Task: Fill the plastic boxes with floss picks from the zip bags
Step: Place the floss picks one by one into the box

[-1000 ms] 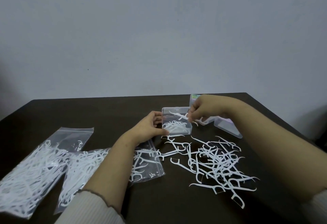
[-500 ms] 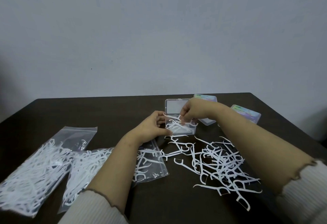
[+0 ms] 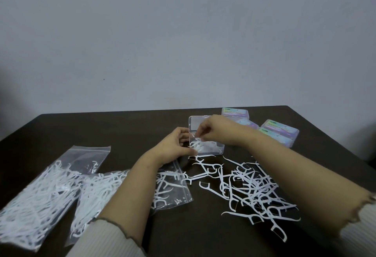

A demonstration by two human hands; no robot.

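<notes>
Head view: a clear plastic box sits open toward the far middle of the dark worktop, its lid standing up behind it and white floss picks already lying inside. The left hand grips the box's near-left corner, thumb curled against the wall. The right hand hovers over the box with fingertips pinched together on a floss pick at the opening. Loose floss picks lie scattered just in front of the box and spread toward the near right, under the right forearm. Two zip bags holding picks lie at the left, the nearer one reaching under the left forearm. Closed boxes with coloured labels cluster near the far-right corner, close to the worktop's edge. Bare worktop shows along the far-left side and the near middle.
</notes>
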